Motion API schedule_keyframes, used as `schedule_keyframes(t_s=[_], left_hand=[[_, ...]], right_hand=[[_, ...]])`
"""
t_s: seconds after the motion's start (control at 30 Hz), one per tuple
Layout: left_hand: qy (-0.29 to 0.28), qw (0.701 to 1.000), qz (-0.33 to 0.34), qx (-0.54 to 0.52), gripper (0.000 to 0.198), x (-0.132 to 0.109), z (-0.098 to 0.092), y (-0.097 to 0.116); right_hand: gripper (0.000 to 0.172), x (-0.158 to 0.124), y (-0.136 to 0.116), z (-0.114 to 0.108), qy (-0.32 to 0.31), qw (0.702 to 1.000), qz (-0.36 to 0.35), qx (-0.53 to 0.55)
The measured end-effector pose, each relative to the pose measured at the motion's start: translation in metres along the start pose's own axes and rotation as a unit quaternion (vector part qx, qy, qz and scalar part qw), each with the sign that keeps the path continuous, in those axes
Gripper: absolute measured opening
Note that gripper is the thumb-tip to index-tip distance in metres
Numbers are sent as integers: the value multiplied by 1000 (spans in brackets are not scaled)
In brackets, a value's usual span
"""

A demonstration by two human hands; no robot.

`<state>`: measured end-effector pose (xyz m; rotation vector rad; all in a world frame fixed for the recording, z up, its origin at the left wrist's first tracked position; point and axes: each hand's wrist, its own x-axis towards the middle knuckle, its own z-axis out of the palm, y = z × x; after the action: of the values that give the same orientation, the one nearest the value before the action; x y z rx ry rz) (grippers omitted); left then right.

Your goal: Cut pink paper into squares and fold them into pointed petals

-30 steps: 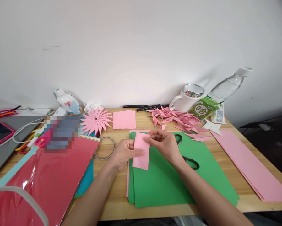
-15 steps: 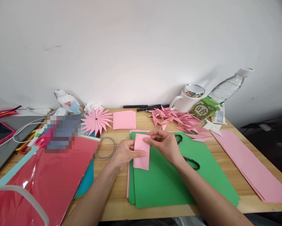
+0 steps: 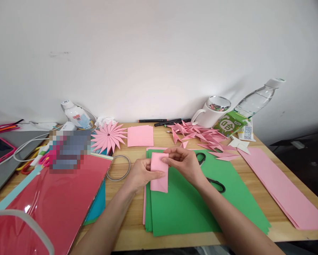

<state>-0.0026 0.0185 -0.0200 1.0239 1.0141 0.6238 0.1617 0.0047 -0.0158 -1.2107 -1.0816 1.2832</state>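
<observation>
A folded pink paper (image 3: 159, 182), a narrow upright rectangle, is held between both hands above a stack of green paper (image 3: 188, 209). My left hand (image 3: 143, 173) grips its left side, thumb lying across the front and fingers behind. At the upper right corner my right hand (image 3: 184, 163) pinches it between thumb and fingers. Black-handled scissors (image 3: 216, 185) lie on the green sheets, partly hidden under my right hand and forearm. Behind the hands rest a stack of pink squares (image 3: 140, 135) and a pink folded-paper star wheel (image 3: 108, 136).
Pointed pink folded pieces (image 3: 201, 134) are heaped near a white mug (image 3: 212, 111), a green box (image 3: 229, 123) and a leaning bottle (image 3: 257, 97). Pink strips (image 3: 283, 191) lie at right. A red glossy folder (image 3: 55, 202), a metal ring (image 3: 128, 166) and a phone (image 3: 1, 150) are at left.
Both hands keep their hold on the pink paper. The paper's top edge has tipped slightly, and the right fingertips have shifted a little at its corner.
</observation>
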Motion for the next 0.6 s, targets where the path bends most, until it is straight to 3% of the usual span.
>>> schedule_keyframes(t_s=[0.3,0.6], left_hand=[[0,999,24,43,30,1,-1,0],[-4,1000,20,21,36,2,-2,-3]], right_hand=[[34,0,1,0,13,1000,-9,-11],[37,-1,-5,3,21,999,-5,-26]])
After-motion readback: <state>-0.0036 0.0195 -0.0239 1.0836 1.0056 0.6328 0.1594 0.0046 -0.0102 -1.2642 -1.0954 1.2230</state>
